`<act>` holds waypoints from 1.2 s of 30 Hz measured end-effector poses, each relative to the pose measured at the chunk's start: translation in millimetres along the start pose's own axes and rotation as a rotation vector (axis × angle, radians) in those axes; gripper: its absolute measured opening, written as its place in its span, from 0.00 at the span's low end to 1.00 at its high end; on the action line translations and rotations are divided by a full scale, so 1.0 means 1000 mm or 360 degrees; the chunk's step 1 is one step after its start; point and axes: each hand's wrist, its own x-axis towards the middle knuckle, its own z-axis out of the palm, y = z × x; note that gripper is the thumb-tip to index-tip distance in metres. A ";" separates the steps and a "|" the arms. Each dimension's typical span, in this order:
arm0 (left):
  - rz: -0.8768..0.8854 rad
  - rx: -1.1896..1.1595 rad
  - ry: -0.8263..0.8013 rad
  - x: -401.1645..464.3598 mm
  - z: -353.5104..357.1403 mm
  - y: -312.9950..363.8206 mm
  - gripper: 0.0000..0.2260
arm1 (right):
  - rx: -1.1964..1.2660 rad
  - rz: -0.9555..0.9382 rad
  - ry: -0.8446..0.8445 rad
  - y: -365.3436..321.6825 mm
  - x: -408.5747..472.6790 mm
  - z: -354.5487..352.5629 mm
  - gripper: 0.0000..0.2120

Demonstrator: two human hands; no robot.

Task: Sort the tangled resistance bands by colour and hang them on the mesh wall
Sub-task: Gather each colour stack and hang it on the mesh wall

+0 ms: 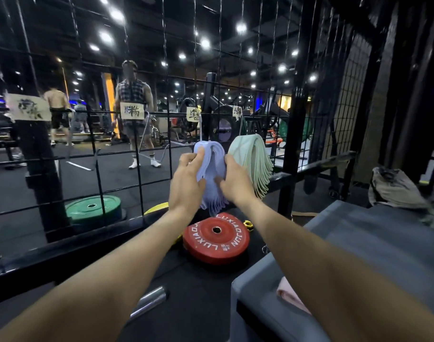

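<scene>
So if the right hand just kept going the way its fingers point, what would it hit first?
The right hand already touches the purple bands. Going on up and left, its fingers would probably push those against the left hand, then the mesh wall behind; depth is unclear.

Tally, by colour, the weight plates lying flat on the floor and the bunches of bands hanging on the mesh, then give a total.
Green plate: 1
Red plate: 1
Yellow plate, mostly hidden: 1
Purple bunch: 1
Green bunch: 1
Total: 5
</scene>
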 end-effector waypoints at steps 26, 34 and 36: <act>0.0207 -0.0259 -0.0564 -0.100 0.098 0.091 0.19 | -0.0472 0.0413 0.0025 0.102 -0.142 -0.105 0.21; 0.0177 -0.0465 -0.1017 -0.165 0.183 0.115 0.19 | -0.0574 0.0868 -0.0015 0.178 -0.224 -0.140 0.23; 0.0144 -0.0472 -0.1070 -0.178 0.198 0.111 0.19 | -0.0585 0.0930 -0.0048 0.194 -0.236 -0.140 0.22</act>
